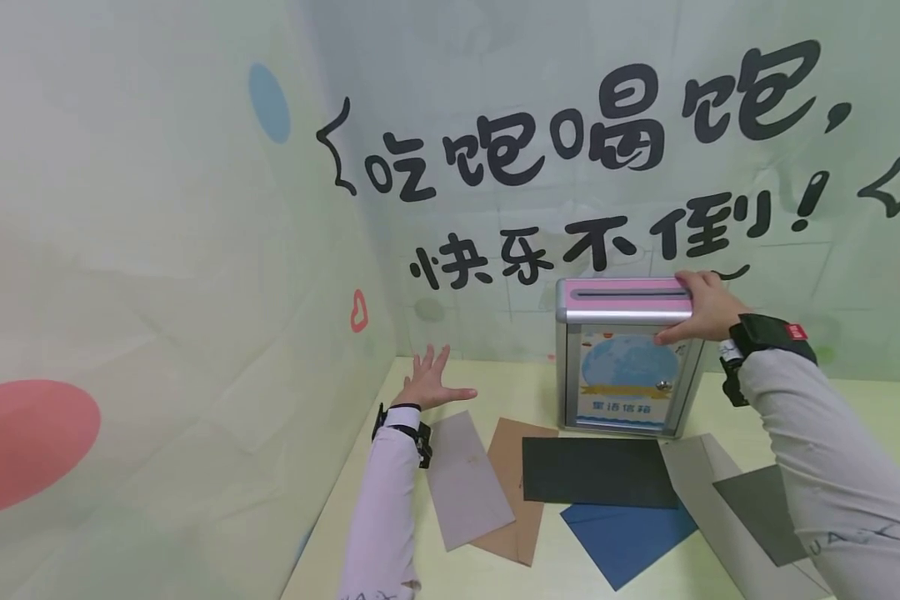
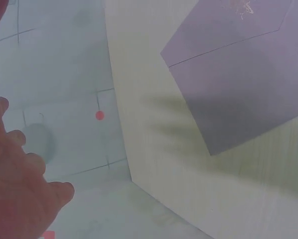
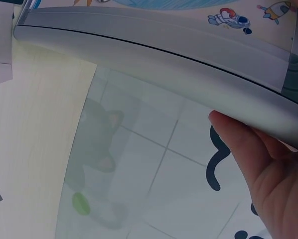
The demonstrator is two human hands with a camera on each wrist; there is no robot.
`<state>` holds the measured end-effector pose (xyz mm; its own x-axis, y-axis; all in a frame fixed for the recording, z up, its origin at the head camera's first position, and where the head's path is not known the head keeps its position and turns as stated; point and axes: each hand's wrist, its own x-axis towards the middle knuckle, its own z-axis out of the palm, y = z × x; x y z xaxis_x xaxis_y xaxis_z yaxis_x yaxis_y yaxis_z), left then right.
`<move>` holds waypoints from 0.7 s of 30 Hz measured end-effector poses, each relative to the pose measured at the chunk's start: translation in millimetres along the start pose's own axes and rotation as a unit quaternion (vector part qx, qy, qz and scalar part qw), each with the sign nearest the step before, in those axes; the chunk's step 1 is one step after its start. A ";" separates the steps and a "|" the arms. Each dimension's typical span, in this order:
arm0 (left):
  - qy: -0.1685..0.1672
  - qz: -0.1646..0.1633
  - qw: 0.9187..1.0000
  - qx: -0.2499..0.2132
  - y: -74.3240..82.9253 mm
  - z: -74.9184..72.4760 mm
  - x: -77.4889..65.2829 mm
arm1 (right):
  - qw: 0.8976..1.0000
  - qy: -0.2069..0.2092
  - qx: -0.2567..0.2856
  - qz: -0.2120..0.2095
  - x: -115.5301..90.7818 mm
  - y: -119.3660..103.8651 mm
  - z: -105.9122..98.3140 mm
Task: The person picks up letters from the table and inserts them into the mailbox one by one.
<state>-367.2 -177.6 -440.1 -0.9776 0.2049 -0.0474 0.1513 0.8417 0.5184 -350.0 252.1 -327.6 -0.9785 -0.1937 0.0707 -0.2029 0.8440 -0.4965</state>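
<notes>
A silver letter box (image 1: 625, 371) with a pink slotted top stands upright at the back of the table. My right hand (image 1: 708, 308) grips its upper right end, thumb on the front side and fingers over the top. In the right wrist view, fingertips of the right hand (image 3: 268, 164) lie against the rounded silver edge of the letter box (image 3: 154, 59). My left hand (image 1: 429, 382) is spread wide, holding nothing, just beyond a lilac envelope (image 1: 468, 483). The left wrist view shows the same envelope (image 2: 248, 74) with finger shadows beside it.
Before the box lie a black envelope (image 1: 596, 472), a blue envelope (image 1: 626, 537), a brown envelope (image 1: 528, 533), a pale grey envelope (image 1: 701, 492) and a dark grey one (image 1: 765, 508) partly under my right sleeve. Printed wall sheeting (image 1: 487, 317) borders the table (image 1: 495, 387) behind and at left.
</notes>
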 end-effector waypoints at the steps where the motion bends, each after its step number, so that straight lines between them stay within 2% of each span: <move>1: -0.003 -0.002 1.000 -0.003 0.4 0.9 -1.1 | 1.000 -0.001 0.001 0.001 0.2 0.1 0.2; 6: -0.016 -0.019 1.000 0.014 2.7 4.1 -5.3 | 1.000 -0.004 0.006 0.005 1.3 1.0 1.6; 11: -0.016 -0.017 0.999 0.041 2.3 7.8 -6.5 | 1.000 -0.004 0.003 0.004 1.4 2.4 3.0; 21: -0.021 -0.014 0.999 0.034 -2.9 18.8 -6.4 | 1.000 0.004 0.002 -0.003 2.6 5.1 2.3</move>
<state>-358.6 -172.0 -457.3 -0.9749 0.2000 -0.0982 0.1343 0.8791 0.4573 -353.5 254.7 -331.9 -0.9774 -0.1950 0.0812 -0.2092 0.8411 -0.4988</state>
